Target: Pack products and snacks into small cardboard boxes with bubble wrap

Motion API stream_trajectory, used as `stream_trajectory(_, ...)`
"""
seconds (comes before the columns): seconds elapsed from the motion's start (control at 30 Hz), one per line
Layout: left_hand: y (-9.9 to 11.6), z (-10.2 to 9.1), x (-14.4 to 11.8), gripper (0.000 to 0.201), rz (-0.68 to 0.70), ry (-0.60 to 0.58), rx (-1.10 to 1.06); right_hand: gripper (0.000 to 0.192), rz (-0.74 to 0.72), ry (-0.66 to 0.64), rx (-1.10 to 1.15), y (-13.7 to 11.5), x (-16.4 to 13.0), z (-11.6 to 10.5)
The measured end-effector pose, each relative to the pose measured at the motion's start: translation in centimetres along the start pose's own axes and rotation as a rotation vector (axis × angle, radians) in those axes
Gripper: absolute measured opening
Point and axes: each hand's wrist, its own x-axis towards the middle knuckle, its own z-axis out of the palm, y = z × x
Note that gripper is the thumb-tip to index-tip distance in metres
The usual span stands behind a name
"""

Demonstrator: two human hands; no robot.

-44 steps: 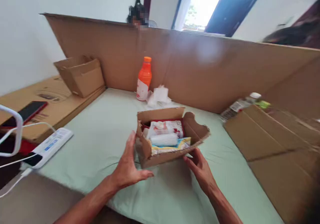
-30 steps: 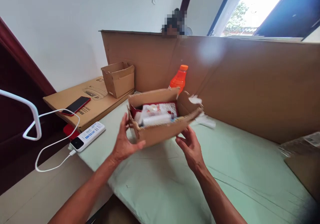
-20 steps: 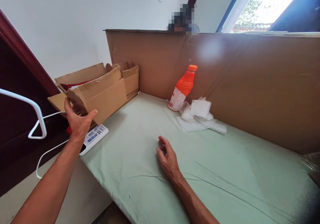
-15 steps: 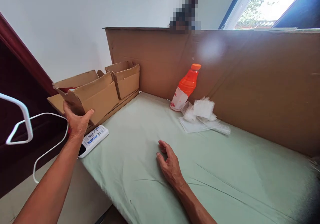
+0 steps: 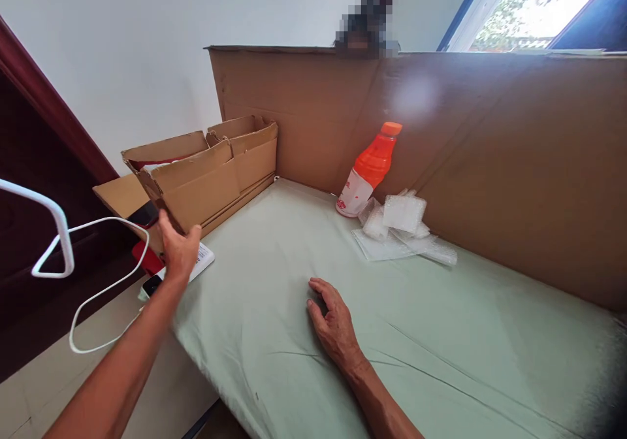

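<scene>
Box (image 5: pixel 196 181) just up-left of left hand (image 5: pixel 179 249), fingers spread, barely off it | long axis runs left-right | right hand (image 5: pixel 333 318) flat on counter (image 5: pixel 441 360), well apart.

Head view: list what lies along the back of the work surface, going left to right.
White cable → left hand → open cardboard box → right hand → orange bottle → clear plastic bags.

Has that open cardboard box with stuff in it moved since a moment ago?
Yes. The open box went left off the green sheet, now beside the smaller box; left hand below it.
</scene>
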Motion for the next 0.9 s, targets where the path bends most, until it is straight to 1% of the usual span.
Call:
stream_trajectory(0.07,1.5,1.3,-4.1,0.085,0.001,-0.081,0.0,0.031,-0.008,-0.005,-0.004,0.1,0.0,0.0)
stream_trajectory(0.1,2.3,2.0,-6.3,0.081,0.009,-0.142,0.001,0.03,-0.012,-0.013,-0.006,0.1,0.1,0.0)
stream_trajectory(0.17,4.1,3.6,-10.5,0.067,0.04,-0.321,-0.003,0.027,-0.028,-0.05,-0.019,-0.1,0.3,-0.1)
stream_trajectory(0.23,5.7,5.0,-13.7,0.065,0.076,-0.495,-0.013,0.027,-0.059,-0.123,-0.058,-0.4,0.7,-0.1)
stream_trajectory(0.27,6.4,5.6,-14.9,0.064,0.092,-0.566,-0.016,0.027,-0.079,-0.174,-0.09,-0.8,0.8,-0.1)
stream_trajectory(0.33,7.7,6.1,-16.3,0.063,0.12,-0.681,-0.026,0.033,-0.12,-0.283,-0.178,-1.7,0.5,-0.1)
stream_trajectory(0.4,8.9,6.0,-17.1,0.058,0.147,-0.778,-0.041,0.04,-0.152,-0.373,-0.278,-2.9,-0.7,-0.5)
stream_trajectory(0.5,10.2,5.7,-17.9,0.049,0.193,-0.923,-0.09,0.042,-0.206,-0.453,-0.391,-4.8,-4.6,-2.4)
stream_trajectory(0.57,10.6,6.2,-18.8,0.046,0.232,-1.002,-0.125,0.044,-0.25,-0.468,-0.431,-5.9,-7.9,-4.3)
stream_trajectory(0.6,10.7,6.7,-19.5,0.047,0.258,-1.031,-0.131,0.044,-0.27,-0.47,-0.444,-6.3,-9.6,-5.4)
stream_trajectory(0.67,10.8,8.0,-21.5,0.044,0.404,-1.007,-0.037,0.039,-0.287,-0.47,-0.462,-6.5,-12.7,-8.0)
stream_trajectory(0.73,11.3,8.8,-24.3,0.041,0.557,-0.991,0.009,0.028,-0.225,-0.409,-0.509,-6.0,-15.2,-11.7)
stream_trajectory(0.77,11.7,8.9,-25.7,0.04,0.635,-1.001,0.003,0.024,-0.159,-0.335,-0.559,-5.7,-16.2,-14.2)
stream_trajectory(0.8,12.3,8.8,-27.1,0.04,0.713,-1.022,-0.019,0.022,-0.079,-0.228,-0.631,-5.4,-16.9,-17.0)
stream_trajectory(0.83,12.9,8.5,-28.4,0.04,0.785,-1.05,-0.046,0.024,0.02,-0.104,-0.719,-5.0,-17.4,-20.1)
stream_trajectory(0.9,14.4,7.8,-30.5,0.041,0.896,-1.109,-0.095,0.025,0.149,0.154,-0.924,-4.5,-17.7,-26.9)
